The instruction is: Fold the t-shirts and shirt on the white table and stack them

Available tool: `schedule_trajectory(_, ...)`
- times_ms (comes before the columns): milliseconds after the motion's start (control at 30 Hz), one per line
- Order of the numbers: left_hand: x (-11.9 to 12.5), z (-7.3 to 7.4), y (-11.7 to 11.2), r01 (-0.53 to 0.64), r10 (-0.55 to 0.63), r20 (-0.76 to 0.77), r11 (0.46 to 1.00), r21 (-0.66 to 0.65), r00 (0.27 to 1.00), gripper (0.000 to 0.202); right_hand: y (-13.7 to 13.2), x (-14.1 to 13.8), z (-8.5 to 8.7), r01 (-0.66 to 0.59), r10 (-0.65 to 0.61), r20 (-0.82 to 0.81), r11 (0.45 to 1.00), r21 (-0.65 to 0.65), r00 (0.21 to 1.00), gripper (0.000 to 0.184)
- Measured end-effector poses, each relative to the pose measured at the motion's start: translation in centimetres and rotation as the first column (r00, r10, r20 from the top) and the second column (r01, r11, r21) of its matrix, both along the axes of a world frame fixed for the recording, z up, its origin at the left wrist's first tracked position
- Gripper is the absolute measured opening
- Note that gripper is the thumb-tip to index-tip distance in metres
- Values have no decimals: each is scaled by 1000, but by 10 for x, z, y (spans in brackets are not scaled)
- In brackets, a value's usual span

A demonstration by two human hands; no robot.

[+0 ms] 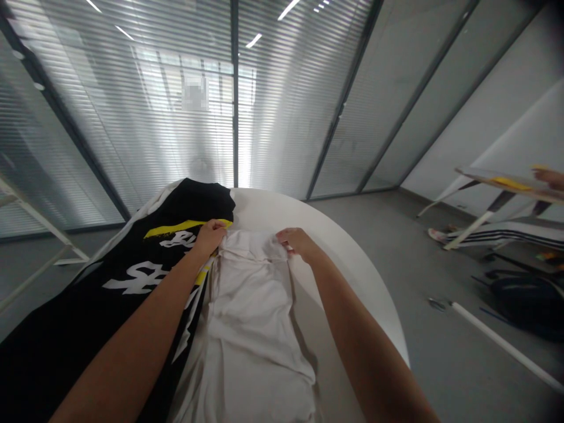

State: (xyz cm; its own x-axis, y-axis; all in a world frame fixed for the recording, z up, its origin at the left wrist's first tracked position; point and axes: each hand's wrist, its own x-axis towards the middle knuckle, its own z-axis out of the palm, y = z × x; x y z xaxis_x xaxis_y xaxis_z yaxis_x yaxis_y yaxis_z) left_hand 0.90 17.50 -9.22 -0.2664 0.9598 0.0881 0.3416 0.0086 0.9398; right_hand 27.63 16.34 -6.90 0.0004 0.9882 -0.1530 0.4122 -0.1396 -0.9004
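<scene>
A white garment (255,329) lies lengthwise on the round white table (356,270), wrinkled, with its far end folded over. At that end's left corner is my left hand (211,236), fingers closed on the cloth. My right hand (297,242) pinches the opposite corner, thumb and fingers together on the fabric. Which part of the garment they grip is not plain. Left of it, partly under my left forearm, a black garment (110,317) with white lettering and yellow stripes is spread over the table edge.
Glass partitions with blinds (282,106) stand behind the table. On the right, another person's hand (550,176) is over a second table (476,173), and a striped trouser leg (506,231) shows below. A dark bag (529,302) and a white pole (502,343) lie on the floor.
</scene>
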Motion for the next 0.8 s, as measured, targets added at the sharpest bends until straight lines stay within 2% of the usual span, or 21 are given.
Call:
schedule_trajectory(67, -2, 1, -1, -51, 53, -147, 999, 17, 988, 21, -1, -5, -2, 76, -75, 20, 993, -85, 997, 19)
schedule_trajectory(133, -4, 3, -3, -58, 58, -248, 998, 6, 967, 23, -2, -8, -4, 117, -115, 28, 986, -115, 993, 27)
schedule_trajectory(233, -3, 4, -6, 21, -45, -366, 997, -69, 929, 25, -4, -11, -5, 104, -97, 67, 987, -121, 993, 41)
schedule_trajectory(367, -1, 3, -6, 127, -145, -336, 989, -74, 931, 24, -8, -11, 0, 63, -50, 100, 988, -139, 994, 52)
schedule_trajectory(467, -2, 7, -8, 139, -161, -266, 985, -101, 950, 28, -9, -4, 5, 25, -15, 68, 987, -160, 998, 56)
schedule_trajectory(600, -6, 13, -9, 131, -156, -214, 983, -125, 964, 35, -7, 13, 12, -92, 101, 27, 970, -225, 995, 54)
schedule_trajectory(700, -8, 13, -8, 161, -176, -224, 983, -84, 959, 36, -6, 19, 16, -113, 136, 70, 957, -269, 988, 53)
schedule_trajectory(800, -8, 11, -7, 177, -183, -204, 983, -45, 962, 35, -8, 16, 17, -135, 163, 92, 959, -250, 982, 62)
